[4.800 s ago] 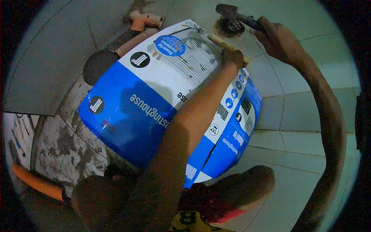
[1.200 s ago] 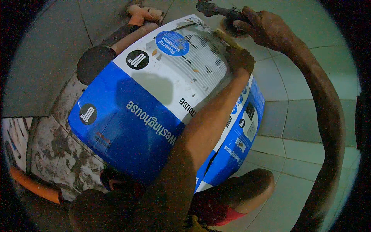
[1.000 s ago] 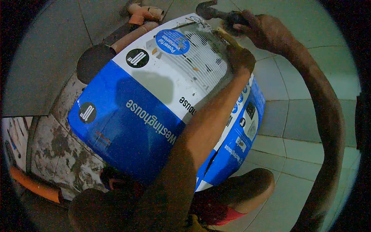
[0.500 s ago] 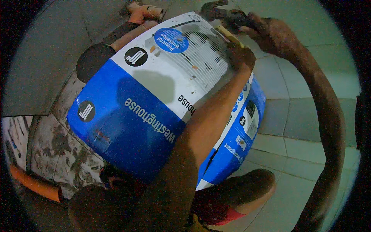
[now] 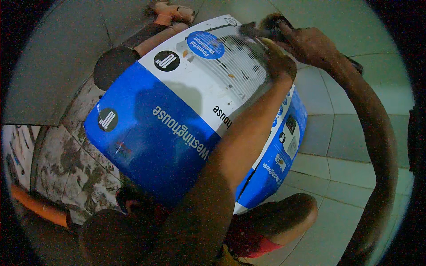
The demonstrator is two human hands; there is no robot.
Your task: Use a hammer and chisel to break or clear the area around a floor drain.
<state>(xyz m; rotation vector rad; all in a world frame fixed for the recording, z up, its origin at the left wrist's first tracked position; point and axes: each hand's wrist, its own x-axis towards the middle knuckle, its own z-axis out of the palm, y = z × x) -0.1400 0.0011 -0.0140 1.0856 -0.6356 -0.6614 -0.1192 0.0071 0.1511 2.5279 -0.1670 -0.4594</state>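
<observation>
A large blue and white cardboard carton (image 5: 146,128) with a printed fan grille lies tilted in front of me. My left forearm crosses its right part. My left hand (image 5: 282,64) is closed at the carton's far right edge; what it grips is mostly hidden, with a small pale bit near the fingertips. Just beyond it, my right hand (image 5: 313,44) is closed around a dark tool (image 5: 277,24), hammer-like in outline but blurred. A dark end of it seems to show behind my wrist. The tool's front part is close to my left hand and the carton's far corner.
Pale floor tiles (image 5: 350,142) lie to the right, and stained tiles (image 5: 88,177) to the left. My bent leg (image 5: 284,217) is near the carton's right front. At the upper left, a dark-covered limb (image 5: 115,66) and an orange-tan, foot-like shape (image 5: 171,15) sit beside the carton.
My right hand and the tool have shifted slightly right and down. The carton appears a little farther right in view. The yellow strip seen at my left hand is now mostly hidden.
</observation>
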